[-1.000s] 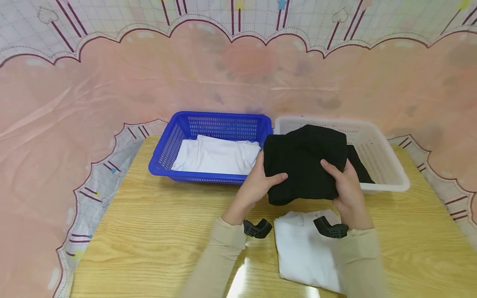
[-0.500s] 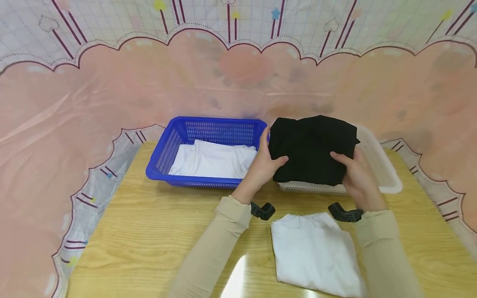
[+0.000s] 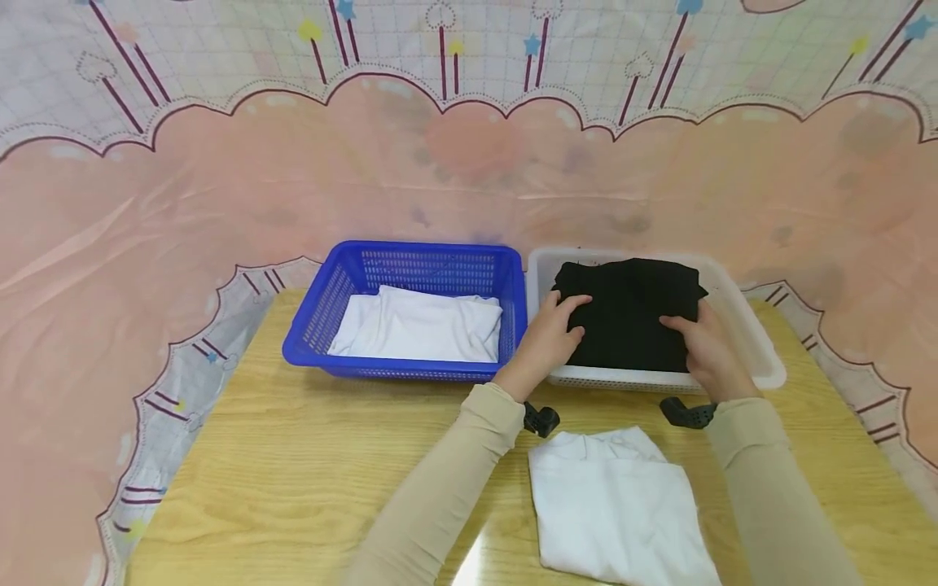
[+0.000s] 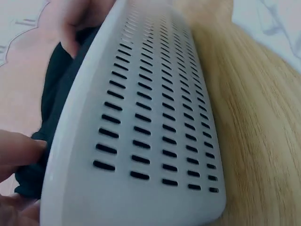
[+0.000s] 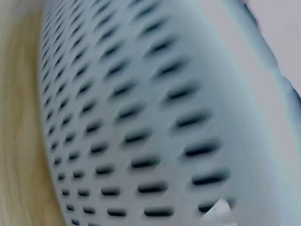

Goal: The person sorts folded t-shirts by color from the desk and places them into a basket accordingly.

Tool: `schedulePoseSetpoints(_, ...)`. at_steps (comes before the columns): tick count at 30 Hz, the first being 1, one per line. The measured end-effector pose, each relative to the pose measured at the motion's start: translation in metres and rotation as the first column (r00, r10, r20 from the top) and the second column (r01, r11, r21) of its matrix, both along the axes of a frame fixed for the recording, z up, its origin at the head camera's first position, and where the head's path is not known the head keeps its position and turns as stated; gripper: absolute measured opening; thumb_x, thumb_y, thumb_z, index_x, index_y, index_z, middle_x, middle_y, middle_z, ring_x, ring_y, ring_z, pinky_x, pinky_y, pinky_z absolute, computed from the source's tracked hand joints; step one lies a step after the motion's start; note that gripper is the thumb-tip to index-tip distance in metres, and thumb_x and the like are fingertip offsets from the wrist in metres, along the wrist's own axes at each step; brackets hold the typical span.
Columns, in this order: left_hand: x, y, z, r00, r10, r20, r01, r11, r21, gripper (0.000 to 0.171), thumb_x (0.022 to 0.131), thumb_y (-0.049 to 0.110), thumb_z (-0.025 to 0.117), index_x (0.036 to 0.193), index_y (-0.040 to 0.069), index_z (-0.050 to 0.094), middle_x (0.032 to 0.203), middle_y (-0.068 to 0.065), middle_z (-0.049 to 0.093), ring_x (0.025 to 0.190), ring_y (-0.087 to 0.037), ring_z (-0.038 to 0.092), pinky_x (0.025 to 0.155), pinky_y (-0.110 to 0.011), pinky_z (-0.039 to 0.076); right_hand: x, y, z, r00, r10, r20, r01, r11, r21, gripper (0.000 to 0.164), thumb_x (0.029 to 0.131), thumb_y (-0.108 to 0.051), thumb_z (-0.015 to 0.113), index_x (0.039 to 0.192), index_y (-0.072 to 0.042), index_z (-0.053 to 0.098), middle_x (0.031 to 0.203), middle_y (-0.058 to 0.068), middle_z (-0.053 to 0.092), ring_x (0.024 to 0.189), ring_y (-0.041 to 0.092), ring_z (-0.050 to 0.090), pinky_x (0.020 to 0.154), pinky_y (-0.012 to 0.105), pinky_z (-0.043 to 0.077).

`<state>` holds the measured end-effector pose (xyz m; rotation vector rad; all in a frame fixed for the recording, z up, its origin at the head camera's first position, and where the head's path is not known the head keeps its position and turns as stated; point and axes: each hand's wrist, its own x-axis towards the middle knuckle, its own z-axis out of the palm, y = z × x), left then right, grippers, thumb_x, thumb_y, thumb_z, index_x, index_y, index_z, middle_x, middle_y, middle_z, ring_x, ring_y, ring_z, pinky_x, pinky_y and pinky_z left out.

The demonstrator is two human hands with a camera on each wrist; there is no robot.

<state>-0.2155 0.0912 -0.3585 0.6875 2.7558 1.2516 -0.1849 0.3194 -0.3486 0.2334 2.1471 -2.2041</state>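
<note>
A folded black garment lies in the white basket, its near edge by the front rim. At its left side, my left hand touches it with thumb and index finger spread apart. My right hand holds the right edge, thumb on top and the other fingers mostly hidden. In the left wrist view, the basket's slotted wall covers most of the black cloth, with fingertips showing at the left. The right wrist view is filled by the slotted wall; the right hand is not discernible there.
A blue basket containing folded white cloth stands to the left of the white one. Another folded white garment lies on the wooden table between the forearms. A patterned curtain hangs behind.
The black garment, held up in both hands before, has moved right and down into the white basket. My left fingers have spread from their hold; the right thumb stays on the garment.
</note>
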Motion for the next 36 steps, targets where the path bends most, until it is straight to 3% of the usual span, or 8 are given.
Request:
schedulePoseSetpoints(2, 0.002, 0.003, -0.002, 0.999, -0.007, -0.032, 0.004, 0.996, -0.094, 0.049, 0.09, 0.018, 0.054, 0.135, 0.026, 0.038, 0.143, -0.011, 0.022, 0.09, -0.019, 0.059, 0.07, -0.026, 0.049, -0.001, 0.002, -0.004, 1.0, 0.009, 0.007, -0.009, 1.0, 0.019, 0.068, 0.093, -0.015, 0.047, 0.143, -0.028, 0.003, 0.148, 0.003, 0.01, 0.131, 0.023, 0.02, 0.095, 0.025, 0.036)
schedulePoseSetpoints(5, 0.003, 0.005, -0.003, 0.994, -0.029, -0.104, 0.005, 0.974, -0.226, 0.051, 0.089, 0.019, 0.054, 0.137, 0.021, 0.036, 0.141, -0.013, 0.025, 0.07, -0.016, 0.058, 0.062, -0.024, 0.048, -0.002, 0.003, -0.007, 1.0, 0.008, 0.01, -0.008, 0.999, 0.039, 0.07, 0.094, -0.012, 0.043, 0.143, -0.029, -0.004, 0.149, -0.001, -0.004, 0.134, 0.024, 0.003, 0.104, 0.034, 0.022)
schedulePoseSetpoints(10, 0.005, 0.007, 0.0, 0.982, -0.065, -0.178, -0.01, 0.919, -0.393, 0.054, 0.088, 0.022, 0.056, 0.138, 0.016, 0.034, 0.142, -0.015, 0.024, 0.105, -0.022, 0.053, 0.084, -0.03, 0.045, -0.009, 0.004, -0.007, 0.998, -0.006, 0.07, -0.006, 0.986, 0.169, 0.076, 0.093, -0.014, 0.041, 0.138, -0.021, -0.021, 0.142, -0.003, -0.029, 0.128, 0.022, -0.021, 0.105, 0.046, -0.001)
schedulePoseSetpoints(18, 0.006, 0.012, 0.0, 0.978, -0.047, -0.202, -0.058, 0.874, -0.482, 0.047, 0.088, 0.024, 0.055, 0.133, 0.016, 0.043, 0.146, -0.015, 0.014, 0.107, -0.022, 0.049, 0.076, -0.029, 0.048, -0.016, 0.006, -0.007, 0.988, 0.02, 0.152, -0.053, 0.974, 0.22, 0.076, 0.094, -0.015, 0.039, 0.136, -0.017, -0.024, 0.139, -0.001, -0.032, 0.126, 0.022, -0.025, 0.105, 0.045, -0.002)
schedulePoseSetpoints(22, 0.007, 0.015, -0.003, 0.973, -0.061, -0.223, -0.069, 0.842, -0.535, 0.04, 0.09, 0.033, 0.05, 0.126, 0.016, 0.052, 0.146, -0.013, 0.016, 0.11, -0.021, 0.047, 0.077, -0.03, 0.048, -0.018, 0.007, -0.009, 0.988, 0.027, 0.15, -0.059, 0.975, 0.215, 0.074, 0.093, -0.013, 0.039, 0.138, -0.016, -0.02, 0.143, 0.002, -0.026, 0.13, 0.024, -0.017, 0.106, 0.044, 0.004)
schedulePoseSetpoints(28, 0.007, 0.016, -0.007, 0.955, -0.146, -0.258, -0.045, 0.79, -0.611, 0.036, 0.093, 0.037, 0.041, 0.114, 0.018, 0.063, 0.126, -0.003, 0.051, 0.115, -0.018, 0.044, 0.095, -0.028, 0.035, -0.019, 0.008, -0.013, 0.987, 0.045, 0.154, -0.071, 0.983, 0.171, 0.069, 0.094, -0.02, 0.04, 0.143, -0.015, -0.009, 0.147, 0.007, -0.015, 0.133, 0.028, 0.0, 0.105, 0.045, 0.012)
schedulePoseSetpoints(31, 0.008, 0.016, -0.01, 0.947, -0.171, -0.271, -0.03, 0.794, -0.607, 0.036, 0.094, 0.038, 0.039, 0.113, 0.019, 0.063, 0.117, 0.002, 0.058, 0.111, -0.015, 0.047, 0.095, -0.027, 0.035, -0.02, 0.009, -0.015, 0.987, 0.018, 0.162, -0.046, 0.985, 0.169, 0.068, 0.094, -0.024, 0.04, 0.143, -0.012, -0.005, 0.147, 0.007, -0.016, 0.133, 0.028, -0.002, 0.106, 0.045, 0.007)
schedulePoseSetpoints(36, 0.007, 0.014, -0.015, 0.939, -0.188, -0.289, 0.008, 0.851, -0.526, 0.034, 0.094, 0.038, 0.04, 0.115, 0.024, 0.062, 0.116, 0.009, 0.058, 0.112, -0.011, 0.047, 0.094, -0.025, 0.036, -0.022, 0.007, -0.015, 0.986, -0.143, 0.087, 0.125, 0.976, 0.178, 0.059, 0.094, -0.024, 0.04, 0.144, -0.009, 0.011, 0.148, 0.013, 0.005, 0.131, 0.027, 0.011, 0.105, 0.043, 0.013)
